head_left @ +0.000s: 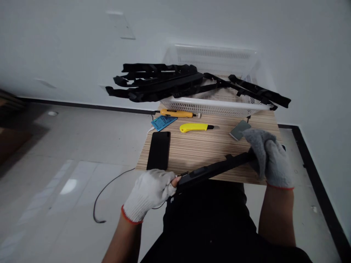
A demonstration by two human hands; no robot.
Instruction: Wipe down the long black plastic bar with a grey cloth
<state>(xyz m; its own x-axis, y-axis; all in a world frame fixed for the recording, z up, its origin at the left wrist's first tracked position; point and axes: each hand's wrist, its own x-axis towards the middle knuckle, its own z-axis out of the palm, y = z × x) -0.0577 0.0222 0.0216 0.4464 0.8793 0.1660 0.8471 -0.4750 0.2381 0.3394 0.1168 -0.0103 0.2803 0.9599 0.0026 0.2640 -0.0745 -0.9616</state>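
A long black plastic strip [216, 168] slants over the front edge of the wooden table [208, 146]. My left hand [152, 191], in a white glove with bare fingertips showing, is closed on the strip's left end. At the other end, my right hand [276, 164], gloved too, presses a grey cloth [257, 144] round the strip. The cloth hides that end and some of my fingers.
A white basket [219, 104] at the back holds several black strips [164, 82] that overhang its left and right sides. On the table lie a yellow cutter [194, 127] with its blade out, an orange screwdriver [177, 113], a black phone [159, 150], a blue packet [163, 122] and a grey-green block [240, 130].
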